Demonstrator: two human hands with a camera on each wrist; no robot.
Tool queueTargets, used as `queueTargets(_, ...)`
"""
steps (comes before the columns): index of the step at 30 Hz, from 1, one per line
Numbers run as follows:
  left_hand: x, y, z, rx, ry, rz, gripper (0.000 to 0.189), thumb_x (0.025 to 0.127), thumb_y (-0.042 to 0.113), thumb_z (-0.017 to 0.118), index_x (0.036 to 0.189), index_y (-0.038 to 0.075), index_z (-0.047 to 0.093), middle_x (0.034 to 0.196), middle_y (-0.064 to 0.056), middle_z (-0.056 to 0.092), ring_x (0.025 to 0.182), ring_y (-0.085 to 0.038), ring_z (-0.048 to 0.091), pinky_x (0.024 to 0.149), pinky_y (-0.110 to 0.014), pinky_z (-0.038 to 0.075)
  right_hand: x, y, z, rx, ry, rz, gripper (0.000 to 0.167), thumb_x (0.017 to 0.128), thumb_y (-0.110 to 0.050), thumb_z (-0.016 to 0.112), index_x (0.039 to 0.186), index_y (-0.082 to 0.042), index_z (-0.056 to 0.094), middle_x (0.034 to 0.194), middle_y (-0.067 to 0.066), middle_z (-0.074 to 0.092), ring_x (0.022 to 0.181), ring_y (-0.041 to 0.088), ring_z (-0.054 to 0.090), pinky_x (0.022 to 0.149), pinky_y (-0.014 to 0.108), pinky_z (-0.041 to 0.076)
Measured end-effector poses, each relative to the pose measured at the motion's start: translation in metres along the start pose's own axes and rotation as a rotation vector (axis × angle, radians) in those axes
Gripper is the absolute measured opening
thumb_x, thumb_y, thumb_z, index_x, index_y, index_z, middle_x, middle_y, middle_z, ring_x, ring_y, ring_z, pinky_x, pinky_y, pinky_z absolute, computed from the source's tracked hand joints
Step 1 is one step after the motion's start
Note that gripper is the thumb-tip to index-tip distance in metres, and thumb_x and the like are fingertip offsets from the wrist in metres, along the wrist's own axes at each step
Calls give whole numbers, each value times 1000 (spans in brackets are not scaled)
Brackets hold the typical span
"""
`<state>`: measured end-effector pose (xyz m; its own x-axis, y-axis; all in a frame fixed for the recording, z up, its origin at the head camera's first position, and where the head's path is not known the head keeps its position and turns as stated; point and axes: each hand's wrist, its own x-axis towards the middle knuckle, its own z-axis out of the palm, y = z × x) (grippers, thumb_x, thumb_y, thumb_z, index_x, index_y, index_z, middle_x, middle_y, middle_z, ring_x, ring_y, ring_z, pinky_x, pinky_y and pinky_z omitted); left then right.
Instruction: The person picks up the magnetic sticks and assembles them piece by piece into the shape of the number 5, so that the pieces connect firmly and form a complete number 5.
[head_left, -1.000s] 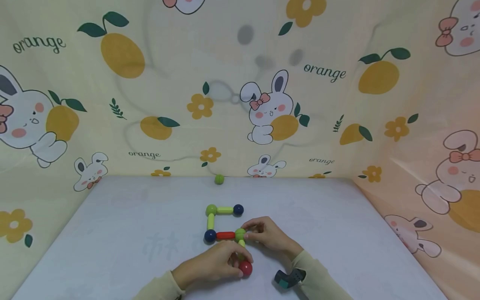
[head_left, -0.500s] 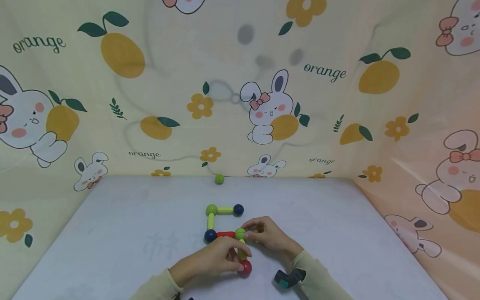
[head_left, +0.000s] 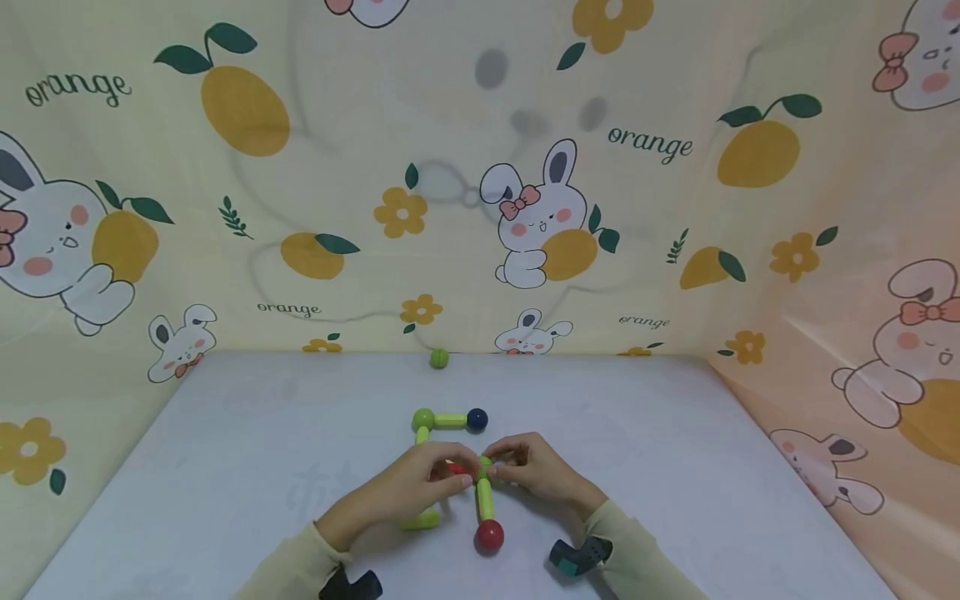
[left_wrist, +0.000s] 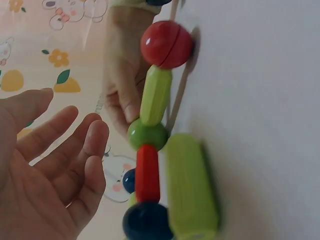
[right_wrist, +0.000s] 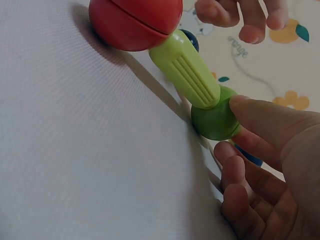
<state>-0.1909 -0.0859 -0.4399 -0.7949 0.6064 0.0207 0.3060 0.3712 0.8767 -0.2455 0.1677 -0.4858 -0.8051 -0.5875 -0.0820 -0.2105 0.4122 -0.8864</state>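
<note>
A chain of magnetic balls and sticks lies on the white table. My right hand [head_left: 536,471] pinches its light green ball [right_wrist: 215,117] between thumb and fingers. From that ball a yellow-green stick [head_left: 485,500] runs toward me to a red ball [head_left: 490,537]. A red stick [left_wrist: 148,172] joins the green ball to a dark blue ball [left_wrist: 147,221]. My left hand [head_left: 408,479] hovers over this red stick, fingers loosely bent and holding nothing; in the head view it hides the blue ball. Beneath it lies a separate yellow-green stick [left_wrist: 190,185].
The chain's far end has another green ball [head_left: 423,419], a yellow-green stick [head_left: 450,419] and a dark blue ball [head_left: 477,419]. A lone green ball [head_left: 438,358] sits at the table's back edge. A printed cloth [head_left: 337,167] hangs behind the table [head_left: 637,408].
My left hand has let go of the red ball and moved away from me and to the left, over the red stick. A separate yellow-green stick now shows below it. My right hand stays put.
</note>
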Motion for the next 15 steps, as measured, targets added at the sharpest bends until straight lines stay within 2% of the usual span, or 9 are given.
queueTargets(7,-2,0,-14,23,44,-6,25,102,21,60,124,10,68,120,-8,70,96,-14,66,81,-22,52,1,2,1,8,-7,-34,28,94,-18,72,121,-8,72,105,9,71,65,4,47,58,17,41)
queueTargets(15,-4,-3,-23,40,62,-7,24,103,20,58,124,11,66,123,-16,69,96,-18,65,83,-25,52,1,0,1,-11,-4,-17,32,93,-20,73,123,-9,72,110,9,72,70,7,49,60,18,41)
